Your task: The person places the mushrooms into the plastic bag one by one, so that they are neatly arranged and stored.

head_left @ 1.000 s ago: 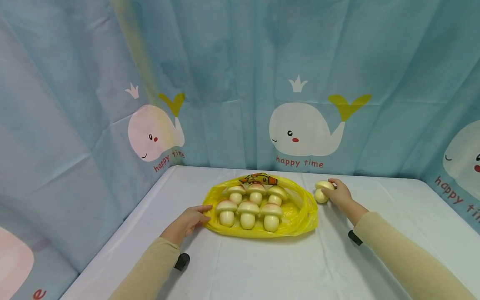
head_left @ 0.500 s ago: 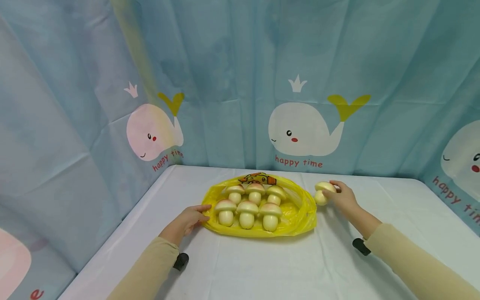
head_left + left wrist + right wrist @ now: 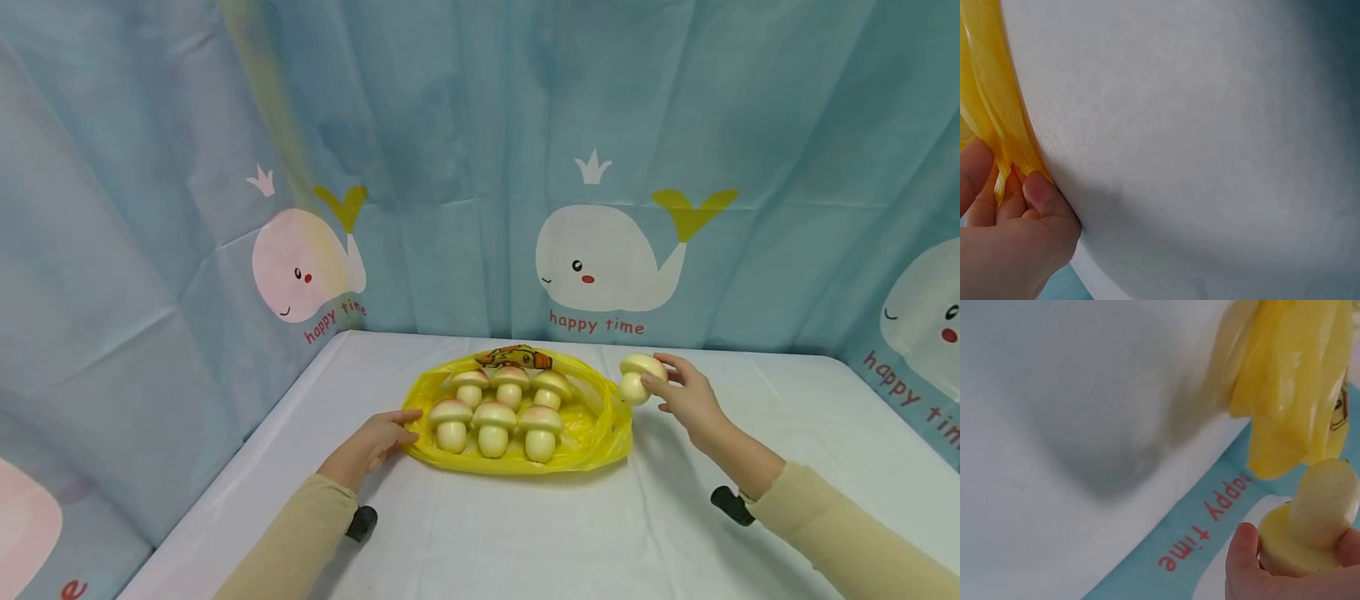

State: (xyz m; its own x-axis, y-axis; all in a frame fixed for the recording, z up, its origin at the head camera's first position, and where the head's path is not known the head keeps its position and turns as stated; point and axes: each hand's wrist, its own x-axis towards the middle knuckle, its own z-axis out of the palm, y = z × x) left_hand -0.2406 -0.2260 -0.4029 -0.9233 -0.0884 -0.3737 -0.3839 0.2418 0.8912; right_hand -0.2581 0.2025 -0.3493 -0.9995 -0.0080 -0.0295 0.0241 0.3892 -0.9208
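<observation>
A yellow plastic bag (image 3: 592,457) lies spread open on the table with several toy mushrooms (image 3: 493,429) standing inside in two rows. My left hand (image 3: 372,446) pinches the bag's left edge; in the left wrist view, the yellow film (image 3: 1000,112) runs between its thumb and fingers. Just off the bag's right side, my right hand (image 3: 692,400) holds another mushroom (image 3: 636,385) by its cap and stem, raised a little above the table. The right wrist view shows that mushroom's pale round stem (image 3: 1329,497) pointing toward the bag's hanging edge (image 3: 1285,394).
A white cloth covers the table (image 3: 525,533). Behind it hangs a blue curtain (image 3: 465,167) printed with whales, close against the table's back edge. A black wrist camera (image 3: 363,523) sits below the left wrist, another (image 3: 732,505) below the right.
My right hand has lifted the mushroom from the table and brought it slightly left, up to the bag's right rim. The left hand and the bag have stayed put.
</observation>
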